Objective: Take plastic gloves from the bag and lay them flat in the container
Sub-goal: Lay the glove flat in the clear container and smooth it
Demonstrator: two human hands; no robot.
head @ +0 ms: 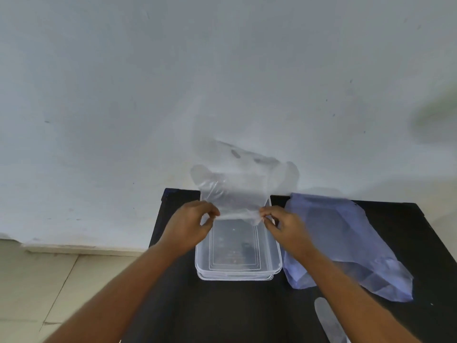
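Observation:
A clear plastic glove hangs spread in the air above the far end of the clear rectangular container, its fingers pointing away toward the wall. My left hand pinches the glove's cuff at the left corner. My right hand pinches the cuff at the right corner. The container stands on a black table. A pale blue plastic bag lies flat on the table just right of the container, partly under my right forearm.
A translucent strip-like object lies on the table near the front right edge. A white wall stands right behind the table. Tiled floor shows on the left.

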